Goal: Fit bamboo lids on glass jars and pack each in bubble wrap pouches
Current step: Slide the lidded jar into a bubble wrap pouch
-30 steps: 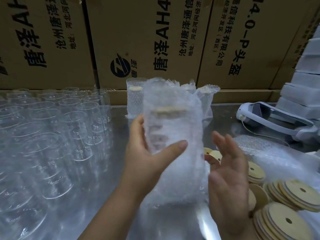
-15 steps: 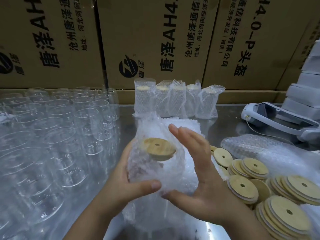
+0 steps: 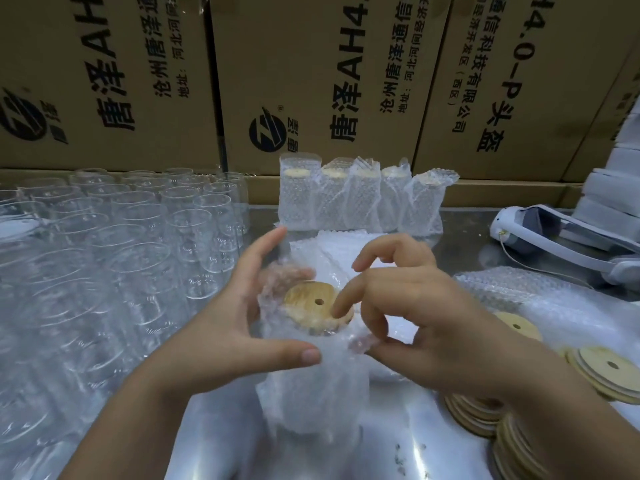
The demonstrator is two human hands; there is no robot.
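A glass jar with a bamboo lid [image 3: 311,303] stands inside a bubble wrap pouch [image 3: 311,386] on the steel table [image 3: 408,445]. My left hand [image 3: 214,334] grips the pouch from the left, thumb across its front and fingers behind it. My right hand [image 3: 422,323] hovers over the pouch mouth. Its index fingertip touches the lid near the straw hole. The thumb and another finger pinch the pouch's right rim.
Several bare glass jars [image 3: 138,237] crowd the left of the table. A row of packed jars [image 3: 360,199] lines the back, before cardboard boxes [image 3: 311,81]. Stacked bamboo lids [image 3: 602,368], spare pouches [image 3: 540,289] and a white headset [image 3: 571,237] lie at right.
The pouch with the jar came down from chest height to the table. My right hand went from open beside it to over the mouth, index finger on the lid.
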